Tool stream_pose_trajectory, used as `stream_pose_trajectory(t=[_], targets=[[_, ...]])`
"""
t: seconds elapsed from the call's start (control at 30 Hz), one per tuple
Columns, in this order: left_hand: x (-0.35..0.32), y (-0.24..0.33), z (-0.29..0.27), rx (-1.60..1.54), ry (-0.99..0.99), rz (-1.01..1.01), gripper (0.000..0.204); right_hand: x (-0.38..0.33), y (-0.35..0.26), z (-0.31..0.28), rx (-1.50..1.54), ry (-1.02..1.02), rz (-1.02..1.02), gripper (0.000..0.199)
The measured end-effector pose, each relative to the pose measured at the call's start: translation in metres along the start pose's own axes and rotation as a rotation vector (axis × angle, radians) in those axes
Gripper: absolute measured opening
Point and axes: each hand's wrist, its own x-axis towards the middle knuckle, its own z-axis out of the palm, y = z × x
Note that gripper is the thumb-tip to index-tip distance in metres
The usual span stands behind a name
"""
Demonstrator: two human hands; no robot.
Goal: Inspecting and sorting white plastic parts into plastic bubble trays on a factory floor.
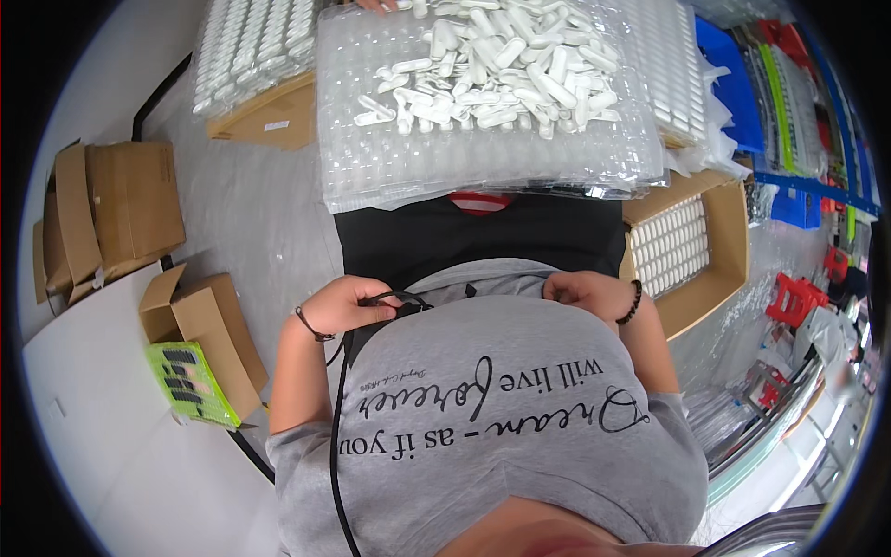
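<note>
At my waist, my left hand (pixel 364 304) is closed around a black cable (pixel 337 446) near a small dark piece at its end. The cable loops past the fingers and runs down along my left side. On the other side, my right hand (pixel 591 295) has its fingers curled at the hem of my grey T-shirt (pixel 501 357); its fingertips are partly hidden. Beyond both hands, a heap of white oval plastic pieces (pixel 506 70) lies on stacked clear blister trays (pixel 371 162). Neither hand touches the trays.
Another person's hand (pixel 376 5) shows at the far edge of the trays. Filled trays (pixel 255 56) stand at far left, and an open carton (pixel 715 251) holds white pieces at right. Cardboard boxes (pixel 139 200) and a green-edged packet (pixel 192 383) are at left. A red stool (pixel 795 299) stands farther right.
</note>
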Motion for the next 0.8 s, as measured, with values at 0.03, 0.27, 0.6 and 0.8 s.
stream_pose_trajectory(t=[0.03,0.27,0.6,0.8], targets=[[0.004,-0.002,0.0,0.054,0.001,-0.024,0.018,-0.002,-0.013,-0.004,-0.146,0.006,0.062,0.015],[0.065,0.051,-0.064,0.116,-0.01,0.32,0.041,0.044,-0.039,-0.056,-0.496,0.8,-0.475,0.01],[0.167,0.014,-0.1,0.701,1.214,0.294,0.054,0.141,-0.079,-0.121,-1.109,1.551,-0.356,0.058],[0.165,-0.008,-0.119,0.46,1.233,0.332,0.038,0.142,-0.07,-0.129,-1.035,1.454,-0.477,0.049]])
